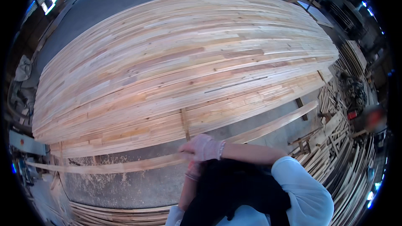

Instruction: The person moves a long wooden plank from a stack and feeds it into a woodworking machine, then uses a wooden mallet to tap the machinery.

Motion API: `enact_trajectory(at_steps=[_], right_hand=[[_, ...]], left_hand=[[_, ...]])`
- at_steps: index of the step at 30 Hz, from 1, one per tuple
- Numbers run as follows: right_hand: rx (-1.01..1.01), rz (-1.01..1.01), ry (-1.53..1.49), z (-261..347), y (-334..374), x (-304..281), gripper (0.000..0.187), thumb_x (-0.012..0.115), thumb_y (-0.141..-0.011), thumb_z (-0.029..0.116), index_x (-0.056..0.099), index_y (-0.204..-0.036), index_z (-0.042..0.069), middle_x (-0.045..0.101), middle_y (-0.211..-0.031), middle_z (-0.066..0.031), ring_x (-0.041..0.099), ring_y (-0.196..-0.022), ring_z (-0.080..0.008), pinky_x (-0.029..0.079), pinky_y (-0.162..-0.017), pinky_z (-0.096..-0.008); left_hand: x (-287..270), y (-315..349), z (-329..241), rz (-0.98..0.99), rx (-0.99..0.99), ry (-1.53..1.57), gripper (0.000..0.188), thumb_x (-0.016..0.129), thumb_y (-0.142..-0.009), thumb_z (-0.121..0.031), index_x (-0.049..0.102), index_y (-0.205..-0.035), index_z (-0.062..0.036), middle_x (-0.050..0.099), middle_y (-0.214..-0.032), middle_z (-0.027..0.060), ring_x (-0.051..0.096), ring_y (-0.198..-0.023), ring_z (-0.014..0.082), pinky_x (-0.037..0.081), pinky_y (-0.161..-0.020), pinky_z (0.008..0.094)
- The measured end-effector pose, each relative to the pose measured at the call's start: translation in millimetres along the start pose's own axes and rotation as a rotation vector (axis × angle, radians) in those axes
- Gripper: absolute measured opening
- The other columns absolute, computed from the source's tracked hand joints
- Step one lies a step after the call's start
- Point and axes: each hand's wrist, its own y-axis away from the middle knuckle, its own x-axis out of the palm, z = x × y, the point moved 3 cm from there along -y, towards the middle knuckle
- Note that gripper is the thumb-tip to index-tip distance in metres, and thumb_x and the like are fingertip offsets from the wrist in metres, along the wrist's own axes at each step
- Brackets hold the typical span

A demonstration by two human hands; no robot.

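The gloved right hand point(206, 147) has its fingers point(187, 147) bent, pointing left; its forearm point(253, 152) lies to their right. Below these fingers is the left hand point(193, 170), partly hidden.

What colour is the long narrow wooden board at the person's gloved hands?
The long narrow wooden board is pale tan, best seen in the head view.

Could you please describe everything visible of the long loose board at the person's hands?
The long, narrow board looks like pale, pinkish wood. It runs crosswise between the large plank stack and the person, its right end farther forward. The gloved right hand overlaps its middle, with the left hand just below; their exact grip is hidden. It looks bowed, though the lens may cause that.
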Motion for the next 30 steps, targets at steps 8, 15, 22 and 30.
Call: enact_trajectory(at_steps=[8, 15, 22, 30], right_hand=[[0.246, 0.009, 0.166, -64.7, 57.8, -27.9, 0.039, 0.054, -0.087, 0.048, 0.066, -0.1, 0.013, 0.067, -0.092, -0.0167, 0.065, -0.088, -0.0361, 0.05, -0.081, -0.0446], [1.025, 0.064, 0.286, -171.7, 205.7, -61.8, 0.053, 0.044, -0.09, 0.055, 0.072, -0.098, 0.01, 0.071, -0.095, -0.0142, 0.07, -0.083, -0.0282, 0.051, -0.08, -0.0408], [0.771, 0.146, -0.405, -103.2, 138.9, -20.2, 0.066, 0.035, -0.092, 0.064, 0.063, -0.117, 0.01, 0.068, -0.105, -0.0148, 0.065, -0.099, -0.0309, 0.046, -0.091, -0.039], [0.223, 0.135, -0.294, -74.4, 36.9, -9.8, 0.052, 0.044, -0.093, 0.055, 0.061, -0.122, 0.015, 0.066, -0.111, -0.0171, 0.06, -0.108, -0.0355, 0.046, -0.092, -0.045]], left_hand=[[-51.5, 54.5, -67.2, -0.088, -0.161, 0.206, 0.04, 0.066, -0.088, -0.035, 0.059, -0.114, -0.0058, 0.068, -0.089, 0.008, 0.068, -0.087, 0.0262, 0.052, -0.094, 0.0441], [-167.4, 93.3, -139.5, -0.387, 0.197, 0.302, 0.036, 0.07, -0.085, -0.04, 0.063, -0.102, -0.0091, 0.069, -0.086, 0.0075, 0.067, -0.076, 0.0197, 0.059, -0.074, 0.0339], [-95.8, 90.5, -134.7, -0.193, 0.073, 0.212, 0.056, 0.068, -0.082, -0.054, 0.059, -0.115, -0.0097, 0.068, -0.099, 0.0073, 0.066, -0.088, 0.0239, 0.054, -0.088, 0.0444], [7.4, 47.6, -75.2, 0.216, -0.064, 0.237, 0.05, 0.059, -0.089, -0.048, 0.063, -0.102, -0.0002, 0.066, -0.102, 0.0152, 0.061, -0.101, 0.0292, 0.044, -0.099, 0.046]])
